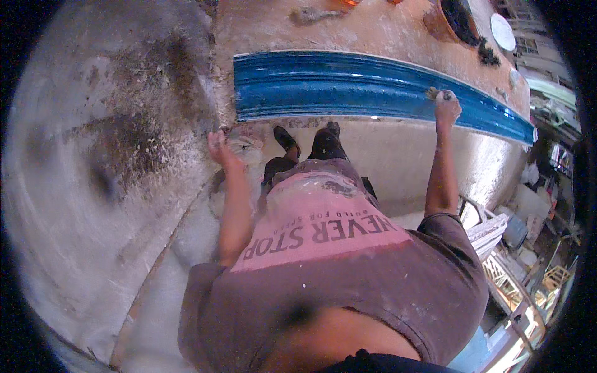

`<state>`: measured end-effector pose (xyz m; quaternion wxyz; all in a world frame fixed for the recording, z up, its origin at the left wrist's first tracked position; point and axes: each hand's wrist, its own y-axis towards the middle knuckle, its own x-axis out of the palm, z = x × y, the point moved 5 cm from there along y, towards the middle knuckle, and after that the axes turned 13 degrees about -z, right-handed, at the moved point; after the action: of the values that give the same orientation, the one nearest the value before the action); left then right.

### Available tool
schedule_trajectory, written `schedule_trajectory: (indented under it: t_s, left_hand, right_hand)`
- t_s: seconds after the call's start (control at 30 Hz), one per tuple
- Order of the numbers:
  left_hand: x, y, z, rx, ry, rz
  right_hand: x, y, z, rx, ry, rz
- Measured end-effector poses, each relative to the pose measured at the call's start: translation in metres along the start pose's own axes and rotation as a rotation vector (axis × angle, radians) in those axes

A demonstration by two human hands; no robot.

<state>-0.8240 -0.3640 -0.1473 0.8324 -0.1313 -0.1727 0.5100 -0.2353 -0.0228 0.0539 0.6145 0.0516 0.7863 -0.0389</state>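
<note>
A long blue moulding form (329, 84) with lengthwise ridges and a glossy surface lies across the workbench. Over its right half, my right hand (446, 107) is closed around a small brush (431, 93); pale bristles stick out to the left of the fist, at the blue surface. The brush's handle is hidden in my fingers. My left hand (220, 148) is at the bench's left end, below the form's left corner. Its fingers look loosely apart, and nothing shows in them. Both hands carry whitish smears.
A stained grey wall (81, 186) rises close on the left. Toward the far right of the bench stand an orange basin (438, 26) with dark contents and a white round lid-like disc (503, 32). A whitish clump (314, 15) lies at the back. Clutter fills the right side.
</note>
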Motion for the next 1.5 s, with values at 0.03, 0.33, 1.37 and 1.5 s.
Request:
schedule_trajectory:
  t_s: [0.03,0.33,1.37,1.5]
  left_hand:
    - [-0.007,0.006,0.006,-0.010,-0.045,0.040]
    - [0.019,0.025,0.097,0.293,-0.022,0.094]
    - [0.510,-0.302,-0.009,0.248,0.425,-0.978]
    - [0.525,-0.322,-0.027,0.233,0.456,-1.049]
  right_hand:
    - [0.003,0.007,-0.004,-0.020,-0.102,-0.034]
    - [0.154,-0.157,-0.405,-0.675,0.786,-0.442]
    - [0.009,0.072,0.140,-0.162,0.875,-0.418]
    - [-0.044,0.167,0.381,0.123,0.541,-0.234]
